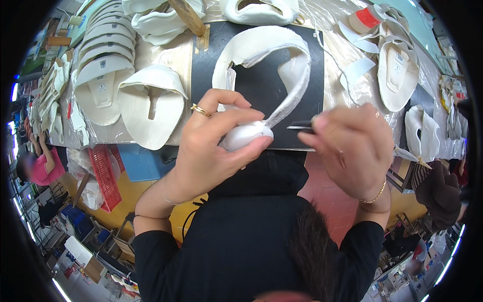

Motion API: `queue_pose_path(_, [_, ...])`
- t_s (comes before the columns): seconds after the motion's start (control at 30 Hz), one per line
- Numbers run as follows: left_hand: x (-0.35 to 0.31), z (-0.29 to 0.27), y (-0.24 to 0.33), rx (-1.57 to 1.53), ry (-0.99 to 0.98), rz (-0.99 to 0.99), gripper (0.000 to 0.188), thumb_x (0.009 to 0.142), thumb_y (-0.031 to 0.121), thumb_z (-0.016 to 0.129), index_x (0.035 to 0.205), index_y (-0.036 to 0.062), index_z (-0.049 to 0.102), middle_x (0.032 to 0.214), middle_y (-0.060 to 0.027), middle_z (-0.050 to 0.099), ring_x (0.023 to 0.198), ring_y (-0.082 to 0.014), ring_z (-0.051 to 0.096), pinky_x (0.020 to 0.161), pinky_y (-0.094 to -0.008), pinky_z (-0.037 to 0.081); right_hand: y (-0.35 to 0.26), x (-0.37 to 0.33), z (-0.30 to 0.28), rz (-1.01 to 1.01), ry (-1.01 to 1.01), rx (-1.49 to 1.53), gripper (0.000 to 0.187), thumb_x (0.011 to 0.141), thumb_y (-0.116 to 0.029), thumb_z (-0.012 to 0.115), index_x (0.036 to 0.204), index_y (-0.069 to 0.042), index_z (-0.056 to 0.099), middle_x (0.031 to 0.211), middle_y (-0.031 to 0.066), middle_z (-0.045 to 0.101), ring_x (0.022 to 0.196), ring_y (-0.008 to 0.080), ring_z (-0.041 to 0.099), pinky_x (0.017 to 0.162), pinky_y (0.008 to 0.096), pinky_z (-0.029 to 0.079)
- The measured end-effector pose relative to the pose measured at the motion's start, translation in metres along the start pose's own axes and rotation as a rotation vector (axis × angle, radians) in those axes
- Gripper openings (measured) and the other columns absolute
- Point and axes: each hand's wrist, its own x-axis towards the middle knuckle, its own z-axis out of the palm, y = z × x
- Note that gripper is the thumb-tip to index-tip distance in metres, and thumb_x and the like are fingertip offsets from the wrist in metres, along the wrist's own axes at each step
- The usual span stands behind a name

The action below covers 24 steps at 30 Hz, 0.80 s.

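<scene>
A white, curved shoe upper point(260, 39) rests on the black mat point(313, 95), its open loop facing me. My left hand point(214, 128) pinches the rounded near end of the upper between thumb and fingers. Just right of that end, my right hand point(352, 146) is closed around a small metal tool point(299, 127) with thin, pointed tips. Motion blurs the right hand, and its fingers hide most of the tool, so I cannot tell its exact kind. The tips are apart from the upper.
Stacked white uppers point(106, 45) and a separate white upper point(152, 95) lie to the left. A wooden handle point(187, 17) stands beyond. At right are a red-labelled container point(366, 20), a white cord point(336, 60) and an insole-like shoe piece point(399, 75). Below left hangs a red crate point(104, 176).
</scene>
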Motion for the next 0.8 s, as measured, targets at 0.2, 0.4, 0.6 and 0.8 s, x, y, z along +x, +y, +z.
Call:
queue_pose_path(0.2, [-0.003, -0.012, -0.004, -0.386, -0.068, -0.178, 0.031, 0.073, 0.017, 0.085, 0.094, 0.0028, 0.067, 0.108, -0.0103, 0.057, 0.089, -0.0151, 0.059, 0.075, -0.0276, 0.05, 0.025, 0.041, 0.016, 0.145, -0.201, 0.27, 0.041, 0.068, -0.005, 0.083, 0.104, -0.007, 0.063, 0.113, 0.0075, 0.061, 0.092, 0.0257, 0.063, 0.077, 0.0336, 0.053])
queue_pose_path(0.4, [-0.005, -0.028, 0.002, -0.408, -0.154, -0.346, 0.043, 0.075, 0.032, 0.088, 0.096, 0.0016, 0.067, 0.099, -0.0061, 0.052, 0.087, -0.014, 0.055, 0.073, -0.0267, 0.045, 0.018, 0.068, 0.035, 0.018, -0.358, 0.433, 0.035, 0.069, 0.001, 0.078, 0.098, -0.005, 0.061, 0.092, 0.0096, 0.066, 0.085, 0.03, 0.068, 0.073, 0.0351, 0.054])
queue_pose_path(0.6, [-0.003, -0.033, 0.002, -0.357, -0.19, -0.477, 0.032, 0.08, 0.018, 0.079, 0.104, -0.0015, 0.07, 0.097, -0.0059, 0.052, 0.086, -0.0144, 0.057, 0.075, -0.0259, 0.046, 0.009, 0.08, 0.041, -0.071, -0.389, 0.33, 0.033, 0.069, 0.0, 0.074, 0.099, -0.007, 0.062, 0.09, 0.0084, 0.068, 0.082, 0.0302, 0.069, 0.068, 0.0336, 0.054])
queue_pose_path(0.8, [-0.008, -0.03, -0.01, -0.42, -0.157, -0.386, 0.023, 0.082, 0.008, 0.071, 0.1, -0.0043, 0.063, 0.099, -0.0073, 0.053, 0.089, -0.0151, 0.057, 0.082, -0.0281, 0.048, 0.015, 0.079, 0.041, -0.048, -0.329, 0.398, 0.033, 0.069, 0.001, 0.075, 0.098, -0.006, 0.062, 0.087, 0.008, 0.066, 0.078, 0.0301, 0.066, 0.067, 0.0334, 0.052])
